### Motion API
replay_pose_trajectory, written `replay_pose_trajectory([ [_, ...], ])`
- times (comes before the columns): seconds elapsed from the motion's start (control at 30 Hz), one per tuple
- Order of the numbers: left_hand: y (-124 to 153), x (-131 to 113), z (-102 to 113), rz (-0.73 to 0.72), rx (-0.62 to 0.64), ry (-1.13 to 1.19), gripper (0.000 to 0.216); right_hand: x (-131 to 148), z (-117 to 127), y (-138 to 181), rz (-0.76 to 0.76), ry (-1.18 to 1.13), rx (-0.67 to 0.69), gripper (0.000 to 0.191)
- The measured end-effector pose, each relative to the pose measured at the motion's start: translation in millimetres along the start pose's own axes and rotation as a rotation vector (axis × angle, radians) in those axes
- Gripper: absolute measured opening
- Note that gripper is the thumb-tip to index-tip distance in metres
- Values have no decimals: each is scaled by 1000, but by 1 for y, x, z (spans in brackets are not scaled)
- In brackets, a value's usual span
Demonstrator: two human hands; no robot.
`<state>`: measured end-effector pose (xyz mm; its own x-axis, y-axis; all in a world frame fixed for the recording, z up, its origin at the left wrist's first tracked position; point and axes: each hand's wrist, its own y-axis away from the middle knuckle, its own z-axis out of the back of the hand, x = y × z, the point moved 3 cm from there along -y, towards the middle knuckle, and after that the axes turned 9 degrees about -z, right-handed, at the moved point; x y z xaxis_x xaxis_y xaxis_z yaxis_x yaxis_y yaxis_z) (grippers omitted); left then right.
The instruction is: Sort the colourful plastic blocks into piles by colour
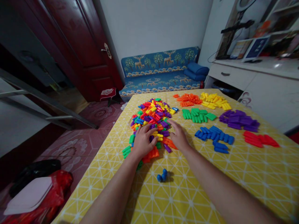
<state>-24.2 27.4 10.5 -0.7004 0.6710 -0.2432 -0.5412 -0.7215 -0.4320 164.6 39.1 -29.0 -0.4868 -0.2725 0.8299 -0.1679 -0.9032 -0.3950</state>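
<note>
A mixed heap of small plastic pegs in many colours [153,116] lies on the yellow patterned tablecloth [187,193]. My left hand [143,140] rests on the near edge of the heap, fingers spread over the pegs. My right hand [178,135] lies flat beside it on the heap's right edge, fingers stretched out. Neither hand grips a peg that I can see. Sorted piles lie to the right: orange [188,99], yellow [215,101], green [198,115], purple [238,119], blue [215,137] and red [260,139]. A lone blue piece [163,175] sits between my forearms.
A blue patterned sofa [161,73] stands behind the table, with a dark red door [81,43] to its left. A white desk [257,77] with clutter runs along the right. A red bag with a pale board [35,194] lies on the floor at the left.
</note>
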Motion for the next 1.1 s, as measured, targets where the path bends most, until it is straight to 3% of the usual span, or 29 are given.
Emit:
replay_pose_trajectory([
  [0.17,0,1,-1,2,-18,3,38,5,-8,-1,46,278,148,61],
  [0.43,0,1,0,7,-13,23,37,19,5,13,-72,305,38,15],
  [0.7,0,3,-1,0,-22,23,37,30,2,26,-69,477,134,30],
  [0.9,-2,4,-1,-5,-13,11,38,13,1,19,-180,277,17,17],
  [1.0,-11,4,3,-12,36,8,35,2,4,16,-278,43,-101,21],
  [1.1,-26,2,9,-36,24,11,27,0,4,14,-305,-149,-105,25],
])
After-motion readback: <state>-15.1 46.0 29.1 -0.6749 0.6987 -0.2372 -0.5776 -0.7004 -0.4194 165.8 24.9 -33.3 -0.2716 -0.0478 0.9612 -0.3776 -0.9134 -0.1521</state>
